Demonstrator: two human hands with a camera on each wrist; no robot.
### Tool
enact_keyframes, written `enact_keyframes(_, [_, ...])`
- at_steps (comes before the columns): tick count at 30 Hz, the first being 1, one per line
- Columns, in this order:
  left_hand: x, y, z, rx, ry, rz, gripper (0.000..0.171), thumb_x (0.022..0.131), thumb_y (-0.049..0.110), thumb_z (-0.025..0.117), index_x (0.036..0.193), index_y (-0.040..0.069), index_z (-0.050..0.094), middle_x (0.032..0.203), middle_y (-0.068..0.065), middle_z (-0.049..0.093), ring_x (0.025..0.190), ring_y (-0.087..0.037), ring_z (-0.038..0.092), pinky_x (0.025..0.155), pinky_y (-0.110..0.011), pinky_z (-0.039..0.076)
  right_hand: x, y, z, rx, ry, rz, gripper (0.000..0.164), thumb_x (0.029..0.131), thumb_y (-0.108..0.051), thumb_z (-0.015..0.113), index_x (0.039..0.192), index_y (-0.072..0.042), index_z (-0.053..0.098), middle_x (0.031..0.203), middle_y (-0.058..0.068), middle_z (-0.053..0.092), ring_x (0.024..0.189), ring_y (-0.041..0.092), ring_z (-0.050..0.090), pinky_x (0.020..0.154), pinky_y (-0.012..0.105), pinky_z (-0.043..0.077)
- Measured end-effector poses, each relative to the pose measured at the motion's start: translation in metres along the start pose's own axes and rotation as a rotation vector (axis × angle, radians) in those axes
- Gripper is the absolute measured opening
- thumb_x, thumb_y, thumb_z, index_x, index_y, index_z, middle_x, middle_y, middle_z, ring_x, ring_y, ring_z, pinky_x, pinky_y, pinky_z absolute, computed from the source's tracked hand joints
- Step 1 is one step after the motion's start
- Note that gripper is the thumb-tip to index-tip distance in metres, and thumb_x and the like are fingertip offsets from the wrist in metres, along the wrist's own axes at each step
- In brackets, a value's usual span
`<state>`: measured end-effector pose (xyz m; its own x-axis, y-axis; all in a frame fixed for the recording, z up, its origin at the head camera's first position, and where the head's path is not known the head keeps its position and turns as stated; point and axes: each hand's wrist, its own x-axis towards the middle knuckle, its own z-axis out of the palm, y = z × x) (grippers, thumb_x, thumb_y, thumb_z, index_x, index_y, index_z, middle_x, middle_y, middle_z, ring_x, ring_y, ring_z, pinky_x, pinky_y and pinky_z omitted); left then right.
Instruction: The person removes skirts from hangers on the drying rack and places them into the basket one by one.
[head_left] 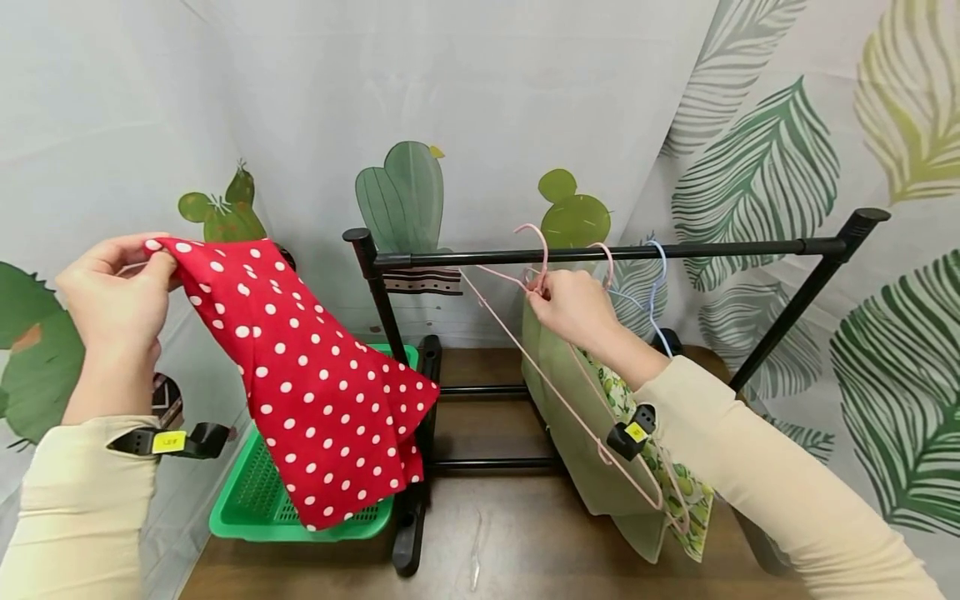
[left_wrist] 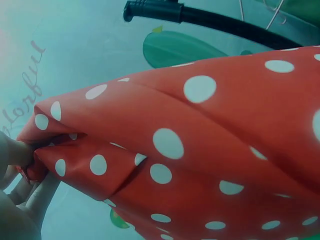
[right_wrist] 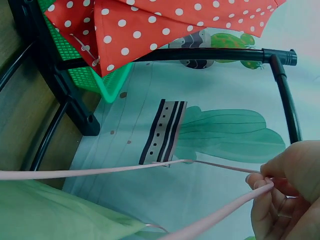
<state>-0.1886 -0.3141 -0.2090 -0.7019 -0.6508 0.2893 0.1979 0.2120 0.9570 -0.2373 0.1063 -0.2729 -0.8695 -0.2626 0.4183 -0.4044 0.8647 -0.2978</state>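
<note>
My left hand (head_left: pixel 120 292) pinches a red cloth with white polka dots (head_left: pixel 322 392) by its upper corner, and the cloth hangs down at a slant. In the left wrist view the fingers (left_wrist: pixel 37 200) grip its bunched end. At the rack, my right hand (head_left: pixel 573 304) holds a pink hanger (head_left: pixel 540 379) by the neck below its hook, which stands beside the top bar. The right wrist view shows thumb and fingers closed round the hanger's neck, its two arms spreading away to the left with no cloth on them.
A black rack (head_left: pixel 600 254) stands on a brown wooden table (head_left: pixel 517 542). A plain green cloth (head_left: pixel 555 408) and a green patterned cloth (head_left: pixel 697 508) hang from it; another pink hanger (head_left: pixel 607 258) and a blue hanger (head_left: pixel 656 283) are hooked there. Left, a green basket (head_left: pixel 247 492) sits beneath the red cloth.
</note>
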Motion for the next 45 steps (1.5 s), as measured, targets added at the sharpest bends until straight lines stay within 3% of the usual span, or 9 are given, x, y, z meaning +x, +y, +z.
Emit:
enact_keyframes(7, [0.005,0.008,-0.004,0.096,0.07,0.042,0.019,0.084,0.014,0.063,0.1,0.017,0.072,0.08,0.016,0.06,0.069,0.002,0.061,0.087,-0.018,0.046,0.001,-0.005,-0.011,0.006,-0.008,-0.058,0.016,0.086,-0.019,0.057,0.086,-0.011,0.071,0.063,0.001,0.064,0.051,0.018,0.052,0.043,0.029,0.034])
enact_keyframes(13, [0.007,0.015,-0.005,0.114,0.085,0.095,0.019,0.083,0.014,0.063,0.099,0.017,0.073,0.086,0.014,0.062,0.07,0.001,0.06,0.084,-0.015,0.047,0.003,-0.005,-0.018,0.014,-0.031,-0.059,0.018,0.086,-0.019,0.055,0.074,-0.013,0.066,0.055,-0.002,0.055,0.051,0.017,0.049,0.044,0.027,0.032])
enact_keyframes(16, [0.007,0.013,-0.004,0.203,0.065,0.126,0.02,0.084,0.017,0.063,0.101,0.019,0.073,0.084,0.016,0.061,0.069,0.004,0.057,0.074,-0.01,0.047,0.005,-0.006,-0.021,0.021,-0.038,-0.076,0.019,0.086,-0.018,0.054,0.077,-0.013,0.07,0.056,-0.001,0.059,0.048,0.015,0.046,0.042,0.026,0.03])
enact_keyframes(21, [0.004,-0.001,0.004,0.365,-0.019,0.171,0.022,0.084,0.021,0.059,0.101,0.021,0.073,0.071,0.024,0.057,0.064,0.008,0.056,0.055,-0.006,0.042,0.007,-0.007,-0.029,0.009,-0.049,-0.102,0.023,0.087,-0.018,0.052,0.082,-0.015,0.075,0.065,-0.002,0.067,0.047,0.014,0.048,0.047,0.029,0.035])
enact_keyframes(26, [-0.001,-0.022,0.013,0.518,-0.07,0.272,0.025,0.085,0.028,0.056,0.101,0.018,0.073,0.075,0.024,0.053,0.064,0.013,0.051,0.057,-0.007,0.038,0.008,-0.008,-0.037,-0.023,-0.075,-0.125,0.024,0.088,-0.02,0.052,0.082,-0.017,0.075,0.06,-0.004,0.064,0.045,0.012,0.048,0.067,0.038,0.04])
enact_keyframes(31, [-0.009,-0.048,0.021,0.604,-0.132,0.449,0.023,0.087,0.019,0.054,0.096,0.01,0.073,0.088,0.0,0.063,0.068,0.017,0.041,0.07,-0.019,0.034,0.008,-0.008,-0.044,0.005,-0.104,-0.142,0.021,0.088,-0.02,0.055,0.077,-0.015,0.073,0.068,-0.004,0.067,0.043,0.011,0.039,0.049,0.03,0.031])
enact_keyframes(37, [-0.015,-0.074,0.028,0.609,-0.235,0.561,0.018,0.085,0.007,0.055,0.092,0.002,0.071,0.093,-0.015,0.059,0.078,-0.011,0.052,0.077,-0.04,0.034,0.008,-0.008,-0.051,0.021,-0.133,-0.102,0.017,0.087,-0.025,0.057,0.081,-0.018,0.072,0.065,-0.004,0.064,0.044,0.011,0.036,0.044,0.027,0.028])
enact_keyframes(40, [-0.017,-0.08,0.03,0.626,-0.268,0.567,0.017,0.085,0.006,0.055,0.092,0.002,0.07,0.099,-0.015,0.061,0.083,-0.028,0.057,0.072,-0.036,0.037,0.008,-0.007,-0.054,0.025,-0.139,-0.104,0.016,0.087,-0.025,0.059,0.079,-0.019,0.071,0.07,-0.005,0.067,0.045,0.01,0.035,0.045,0.027,0.028])
enact_keyframes(45, [-0.019,-0.085,0.032,0.667,-0.289,0.569,0.018,0.086,0.009,0.055,0.095,0.004,0.069,0.096,-0.015,0.067,0.081,-0.029,0.062,0.065,-0.028,0.037,0.007,-0.008,-0.057,0.025,-0.15,-0.113,0.017,0.087,-0.024,0.058,0.076,-0.02,0.07,0.08,-0.005,0.07,0.045,0.01,0.035,0.044,0.027,0.028])
